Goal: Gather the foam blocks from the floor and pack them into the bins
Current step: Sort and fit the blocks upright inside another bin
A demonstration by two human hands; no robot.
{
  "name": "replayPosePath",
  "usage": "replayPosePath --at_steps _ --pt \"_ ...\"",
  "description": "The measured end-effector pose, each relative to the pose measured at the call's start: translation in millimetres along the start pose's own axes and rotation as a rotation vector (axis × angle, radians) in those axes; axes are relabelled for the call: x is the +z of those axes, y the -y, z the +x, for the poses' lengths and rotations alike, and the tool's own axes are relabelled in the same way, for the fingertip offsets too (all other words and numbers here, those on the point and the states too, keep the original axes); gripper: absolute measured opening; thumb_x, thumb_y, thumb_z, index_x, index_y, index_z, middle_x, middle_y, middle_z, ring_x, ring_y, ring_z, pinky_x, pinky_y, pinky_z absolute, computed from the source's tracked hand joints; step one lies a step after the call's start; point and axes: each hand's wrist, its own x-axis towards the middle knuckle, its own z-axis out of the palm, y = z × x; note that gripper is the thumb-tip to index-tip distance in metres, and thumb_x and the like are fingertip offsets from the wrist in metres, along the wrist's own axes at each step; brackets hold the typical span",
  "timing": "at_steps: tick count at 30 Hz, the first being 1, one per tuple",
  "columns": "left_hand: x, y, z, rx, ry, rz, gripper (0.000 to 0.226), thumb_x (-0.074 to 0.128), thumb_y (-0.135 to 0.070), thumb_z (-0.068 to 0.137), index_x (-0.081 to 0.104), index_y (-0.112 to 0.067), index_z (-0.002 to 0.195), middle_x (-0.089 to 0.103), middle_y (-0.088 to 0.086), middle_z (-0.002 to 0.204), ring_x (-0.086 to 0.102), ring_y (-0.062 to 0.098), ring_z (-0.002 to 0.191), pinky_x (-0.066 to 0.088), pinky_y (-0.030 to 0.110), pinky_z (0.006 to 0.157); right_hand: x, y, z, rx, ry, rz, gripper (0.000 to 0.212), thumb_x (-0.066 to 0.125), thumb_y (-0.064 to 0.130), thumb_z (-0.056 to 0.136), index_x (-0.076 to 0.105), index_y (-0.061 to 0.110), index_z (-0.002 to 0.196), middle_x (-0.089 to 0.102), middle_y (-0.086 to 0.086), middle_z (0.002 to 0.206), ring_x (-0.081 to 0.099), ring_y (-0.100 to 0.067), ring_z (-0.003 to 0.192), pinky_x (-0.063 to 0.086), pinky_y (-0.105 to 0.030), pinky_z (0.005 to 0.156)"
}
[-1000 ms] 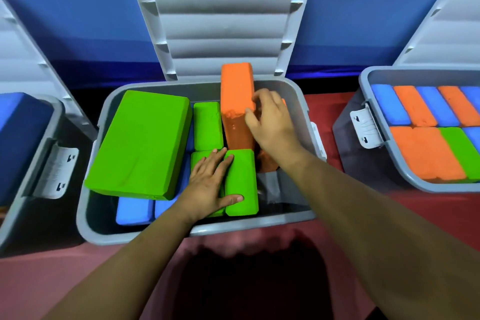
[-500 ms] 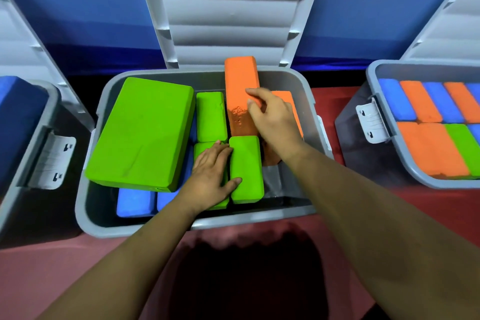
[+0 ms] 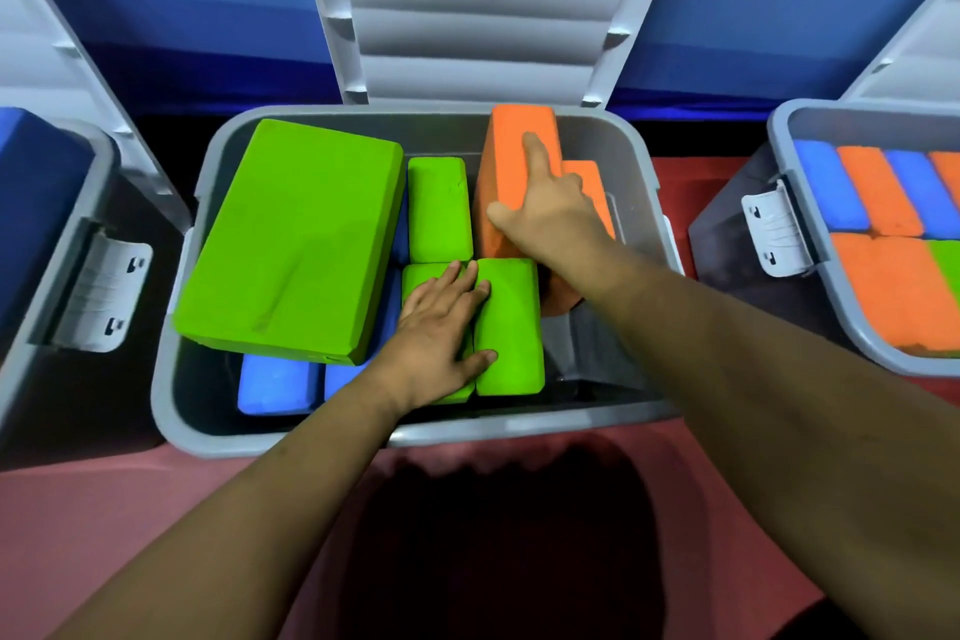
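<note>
— Where are the hands?
— Left hand (image 3: 436, 327) lies flat, fingers together, on two green foam blocks (image 3: 511, 327) in the middle bin (image 3: 234, 444).
— And the right?
— Right hand (image 3: 550, 218) grips the tilted orange foam block (image 3: 506, 161) at the bin's back.

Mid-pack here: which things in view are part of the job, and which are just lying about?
In the job: middle bin, orange block held by right hand, small green blocks under left hand, large green block.
Lying about: right bin, left bin, raised lid.

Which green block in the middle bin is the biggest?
The flat green slab on the left of the bin. It is far wider than the three small green blocks beside it.
</note>
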Motion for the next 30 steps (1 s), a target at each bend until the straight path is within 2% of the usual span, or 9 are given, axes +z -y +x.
replayPosePath --at_steps 6,10,13,15,18,21,23,25,30 --pt "-0.5 -0.5 0.8 0.000 -0.047 -0.007 0.089 0.048 -0.063 0.074 0.043 -0.007 0.143 0.028 0.011 0.158 0.020 0.027 0.149 0.016 0.041 0.118 12.3 -2.0 4.2 -0.057 0.051 -0.028 0.083 0.048 0.040 0.096 -0.002 0.015 0.158 0.051 -0.031 0.131 0.037 -0.041 0.130 0.037 -0.039 0.100" --pt "-3.1 0.0 1.9 -0.028 -0.059 -0.057 0.087 0.055 -0.062 0.070 0.046 -0.006 0.136 0.037 0.011 0.149 0.026 0.025 0.145 0.017 0.033 0.114 14.6 -1.1 5.5 -0.072 0.118 -0.038 0.082 0.048 0.040 0.098 -0.003 0.016 0.158 0.043 -0.033 0.138 0.041 -0.041 0.128 0.038 -0.037 0.100" --pt "-4.1 -3.3 1.4 -0.023 -0.017 -0.068 0.085 0.054 -0.058 0.074 0.046 -0.001 0.136 0.041 0.013 0.147 0.028 0.027 0.144 0.016 0.031 0.114 29.8 -6.6 14.9 -0.014 0.170 -0.003 0.083 0.045 0.040 0.098 -0.010 0.021 0.157 0.031 -0.041 0.140 0.034 -0.041 0.133 0.034 -0.037 0.105" --pt "-12.7 -5.1 -2.2 -0.020 -0.003 -0.075 0.081 0.052 -0.054 0.075 0.046 -0.001 0.136 0.040 0.013 0.146 0.030 0.027 0.143 0.020 0.034 0.116 47.8 -6.5 22.9 -0.016 0.171 -0.020 0.084 0.043 0.042 0.097 -0.012 0.021 0.156 0.023 -0.042 0.145 0.025 -0.044 0.137 0.029 -0.038 0.109" --pt "-25.1 -1.3 -13.5 0.009 -0.075 0.044 0.072 0.053 -0.043 0.079 0.045 -0.001 0.137 0.040 0.017 0.144 0.034 0.033 0.139 0.031 0.047 0.113 68.7 -5.3 24.6 -0.055 0.075 -0.090 0.080 0.038 0.051 0.098 -0.006 0.019 0.157 0.021 -0.030 0.151 0.028 -0.047 0.131 0.027 -0.044 0.110" --pt "-18.6 -7.3 -19.7 -0.103 -0.038 0.181 0.086 0.043 -0.049 0.082 0.028 0.002 0.150 0.019 0.027 0.158 0.014 0.040 0.148 0.015 0.051 0.121 76.4 -12.7 15.0 -0.126 -0.052 -0.183 0.071 0.027 0.059 0.099 0.005 0.027 0.158 -0.004 -0.023 0.161 0.010 -0.044 0.146 0.014 -0.055 0.116" --pt "-7.7 -12.9 -18.0 -0.203 -0.006 0.199 0.094 0.030 -0.056 0.082 0.010 -0.001 0.155 -0.003 0.024 0.161 -0.005 0.037 0.150 -0.002 0.047 0.121 84.3 -24.8 6.1 -0.272 -0.171 -0.272 0.067 0.020 0.059 0.098 0.015 0.028 0.157 -0.003 -0.014 0.164 0.005 -0.041 0.149 0.009 -0.058 0.118" --pt "-4.7 -13.0 -10.2 -0.242 0.039 0.150 0.093 0.024 -0.057 0.083 -0.001 -0.004 0.155 -0.016 0.019 0.161 -0.016 0.032 0.149 -0.012 0.041 0.119 94.4 -37.6 6.1 -0.301 -0.157 -0.264 0.066 0.020 0.057 0.098 0.021 0.027 0.156 0.004 -0.011 0.165 0.010 -0.040 0.149 0.014 -0.059 0.118" --pt "-17.0 -13.8 -2.3 -0.299 0.100 0.137 0.089 0.030 -0.046 0.084 -0.002 -0.003 0.155 -0.020 0.018 0.160 -0.019 0.030 0.149 -0.012 0.039 0.119 101.2 -37.4 20.1 -0.274 -0.060 -0.230 0.064 0.023 0.052 0.098 0.023 0.026 0.156 0.004 -0.010 0.165 0.015 -0.042 0.147 0.018 -0.058 0.117"
